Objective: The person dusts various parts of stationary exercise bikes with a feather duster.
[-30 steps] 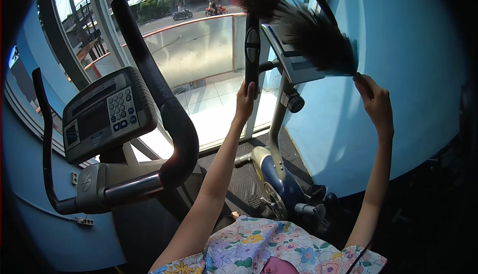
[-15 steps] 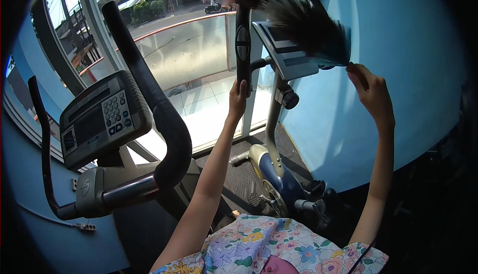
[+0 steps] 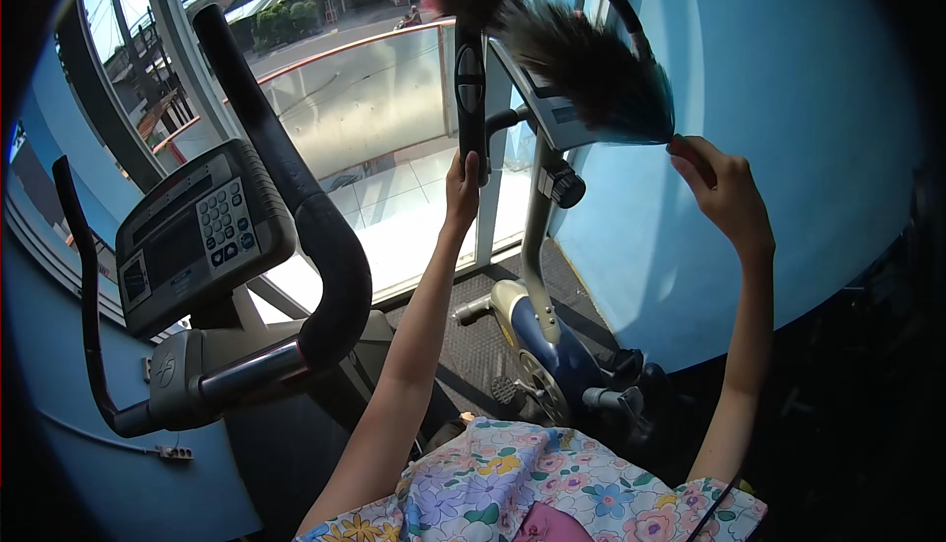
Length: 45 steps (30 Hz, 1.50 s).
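My right hand (image 3: 727, 192) pinches the end of a feather duster (image 3: 596, 74) between thumb and fingers. Its dark, fluffy feathers reach leftward across the exercise bike's display console (image 3: 562, 113) and cover much of it. The duster's far end, pinkish red and blurred, overlaps the top of a black handlebar (image 3: 471, 89). My left hand (image 3: 462, 190) is wrapped round the lower part of that handlebar, thumb up along its side. Below the console sits a black knob (image 3: 562, 185) on the bike's post.
Another exercise machine stands at left, with a keypad console (image 3: 197, 237) and a thick curved black arm (image 3: 330, 246). The bike's blue and cream body (image 3: 542, 335) rests on a dark textured mat. A blue wall (image 3: 788, 99) rises at right; glass and a balcony panel (image 3: 355, 99) lie ahead.
The feather duster and my right hand have shifted slightly left and down over the bike's console. My left hand keeps its grip on the handlebar. The view has moved a little.
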### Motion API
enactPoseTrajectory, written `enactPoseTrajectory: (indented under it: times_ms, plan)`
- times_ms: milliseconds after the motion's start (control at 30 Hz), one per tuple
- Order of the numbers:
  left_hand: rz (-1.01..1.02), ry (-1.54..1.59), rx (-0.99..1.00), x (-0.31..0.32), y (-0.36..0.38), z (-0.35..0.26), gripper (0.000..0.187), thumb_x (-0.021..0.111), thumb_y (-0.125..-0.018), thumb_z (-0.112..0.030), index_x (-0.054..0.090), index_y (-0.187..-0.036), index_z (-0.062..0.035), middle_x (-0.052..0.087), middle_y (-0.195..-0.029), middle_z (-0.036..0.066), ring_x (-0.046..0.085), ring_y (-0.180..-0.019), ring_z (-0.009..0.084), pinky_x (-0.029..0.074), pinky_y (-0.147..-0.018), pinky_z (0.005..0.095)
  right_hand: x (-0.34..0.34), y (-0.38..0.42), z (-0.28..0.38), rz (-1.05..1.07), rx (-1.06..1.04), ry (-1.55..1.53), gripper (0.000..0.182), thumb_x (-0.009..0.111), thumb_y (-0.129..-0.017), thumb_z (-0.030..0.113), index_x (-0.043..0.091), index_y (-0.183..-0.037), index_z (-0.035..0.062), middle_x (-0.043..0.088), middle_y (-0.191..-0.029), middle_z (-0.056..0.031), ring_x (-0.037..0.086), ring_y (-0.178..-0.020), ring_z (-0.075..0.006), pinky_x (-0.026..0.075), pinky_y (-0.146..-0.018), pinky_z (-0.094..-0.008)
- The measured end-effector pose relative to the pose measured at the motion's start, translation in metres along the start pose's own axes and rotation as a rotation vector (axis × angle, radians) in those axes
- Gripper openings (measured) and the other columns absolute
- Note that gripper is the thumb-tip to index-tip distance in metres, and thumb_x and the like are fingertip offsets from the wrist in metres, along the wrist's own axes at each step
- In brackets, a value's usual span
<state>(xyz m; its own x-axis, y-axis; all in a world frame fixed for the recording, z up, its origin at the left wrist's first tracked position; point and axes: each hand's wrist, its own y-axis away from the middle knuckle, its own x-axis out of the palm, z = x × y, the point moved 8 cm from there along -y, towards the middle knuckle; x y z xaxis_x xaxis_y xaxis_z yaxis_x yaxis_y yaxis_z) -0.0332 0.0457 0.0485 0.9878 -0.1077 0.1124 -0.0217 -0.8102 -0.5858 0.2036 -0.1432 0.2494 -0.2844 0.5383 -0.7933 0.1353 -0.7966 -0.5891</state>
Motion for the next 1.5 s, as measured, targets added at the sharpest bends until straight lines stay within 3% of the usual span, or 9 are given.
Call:
enactPoseTrajectory:
  times_ms: [167,233,433,600,767,1067,1267,1367,1500]
  plan:
    - [-0.217,0.650,-0.160,-0.016,0.007,0.034,0.064,0.018,-0.088,-0.058,0.043,-0.115,-0.0056,0.048,-0.108,0.003,0.045,-0.100,0.0133,0.034,-0.090,0.0303,0.018,0.039,0.011,0.453,0.066,0.114,0.023,0.060,-0.080,0.026,0.061,-0.091,0.0065,0.061,-0.063,-0.0128,0.061,-0.053,-0.0229,0.049,-0.056,-0.0295]
    - [0.051,0.874,-0.089,-0.011,0.006,0.013,0.054,0.027,-0.090,-0.051,0.037,-0.123,-0.0088,0.047,-0.113,0.005,0.044,-0.105,0.0154,0.034,-0.091,0.0332,0.011,0.045,0.020,0.429,0.051,0.134,0.023,0.060,-0.081,0.026,0.061,-0.093,0.0068,0.062,-0.064,-0.0129,0.061,-0.052,-0.0228,0.049,-0.055,-0.0286]
    - [-0.354,0.563,-0.193,-0.035,-0.002,-0.009,0.075,0.044,-0.083,-0.055,0.015,-0.133,-0.0081,0.032,-0.127,0.016,0.035,-0.117,0.0289,0.034,-0.092,0.0422,0.006,0.050,0.012,0.133,0.059,-0.022,0.023,0.058,-0.083,0.025,0.059,-0.095,0.0054,0.062,-0.067,-0.0141,0.061,-0.054,-0.0244,0.048,-0.054,-0.0287]
    - [-0.523,0.325,-0.103,-0.054,-0.009,-0.019,0.080,0.056,-0.081,-0.045,0.013,-0.133,-0.0024,0.024,-0.132,0.021,0.025,-0.124,0.0319,0.021,-0.101,0.0413,0.005,0.076,-0.012,0.412,0.157,-0.142,0.023,0.065,-0.076,0.023,0.064,-0.086,0.0026,0.062,-0.065,-0.0123,0.060,-0.053,-0.0216,0.046,-0.053,-0.0279]
    - [-0.370,-0.145,0.018,-0.044,-0.008,-0.046,0.062,0.057,-0.081,-0.041,0.036,-0.126,-0.0036,0.034,-0.128,0.019,0.033,-0.120,0.0325,0.026,-0.099,0.0411,-0.033,0.106,-0.096,0.283,0.442,-0.464,0.022,0.063,-0.077,0.018,0.064,-0.089,-0.0009,0.055,-0.053,-0.0002,0.039,-0.041,-0.0028,0.027,-0.039,-0.0204]
    - [-0.304,-0.301,0.170,-0.008,-0.019,-0.082,0.039,0.058,-0.081,-0.013,0.050,-0.116,0.0033,0.057,-0.105,0.019,0.055,-0.098,0.0290,0.042,-0.084,0.0341,0.060,0.041,-0.088,0.455,0.208,-0.183,0.027,0.067,-0.076,0.024,0.066,-0.091,0.0016,0.064,-0.067,-0.0089,0.057,-0.053,-0.0120,0.046,-0.053,-0.0230]
    - [-0.281,-0.487,0.266,-0.010,-0.019,-0.091,0.039,0.060,-0.078,-0.012,0.052,-0.115,0.0005,0.046,-0.120,0.021,0.047,-0.110,0.0334,0.037,-0.092,0.0361,0.092,-0.027,-0.083,0.387,0.096,-0.366,0.027,0.068,-0.075,0.022,0.066,-0.092,0.0015,0.066,-0.078,-0.0105,0.064,-0.063,-0.0163,0.050,-0.062,-0.0233]
    - [-0.292,-0.611,0.313,-0.011,-0.018,-0.094,0.040,0.064,-0.076,-0.014,0.055,-0.113,-0.0019,0.031,-0.133,0.022,0.037,-0.119,0.0361,0.032,-0.097,0.0375,0.091,-0.035,-0.097,0.260,0.177,-0.437,0.025,0.068,-0.076,0.022,0.066,-0.092,0.0029,0.060,-0.055,-0.0003,0.043,-0.045,-0.0023,0.029,-0.044,-0.0193]
    - [-0.298,-0.552,0.272,-0.016,-0.018,-0.089,0.039,0.064,-0.076,-0.019,0.057,-0.112,-0.0046,0.027,-0.135,0.023,0.029,-0.124,0.0376,0.026,-0.100,0.0400,0.108,-0.031,-0.106,0.306,0.207,-0.424,0.026,0.069,-0.074,0.024,0.067,-0.090,0.0037,0.057,-0.051,0.0003,0.038,-0.041,-0.0019,0.026,-0.042,-0.0201]
